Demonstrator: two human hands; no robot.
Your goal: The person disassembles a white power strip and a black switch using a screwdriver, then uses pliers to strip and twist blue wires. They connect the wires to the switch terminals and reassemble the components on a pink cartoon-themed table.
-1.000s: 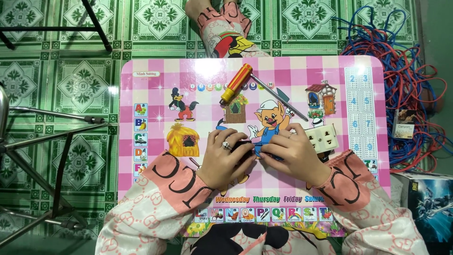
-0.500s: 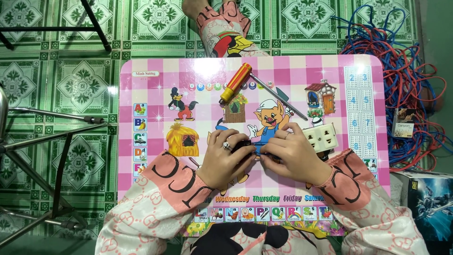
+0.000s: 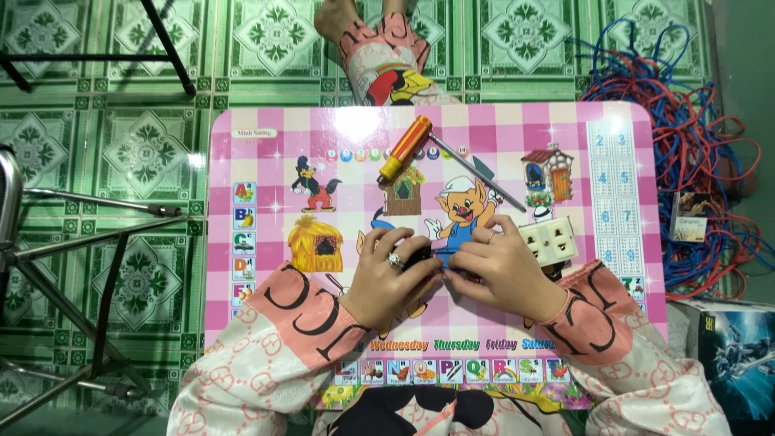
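Pinching a small black part (image 3: 420,257) between them, the left hand (image 3: 393,274) and right hand (image 3: 496,270) meet mid-table, fingers curled, just below the orange-handled screwdriver (image 3: 406,148); a cream socket (image 3: 549,240) lies beside the right hand.

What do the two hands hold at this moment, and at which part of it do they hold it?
The left hand and right hand together pinch a small dark object between their fingertips, one at each side. What the object is cannot be told.
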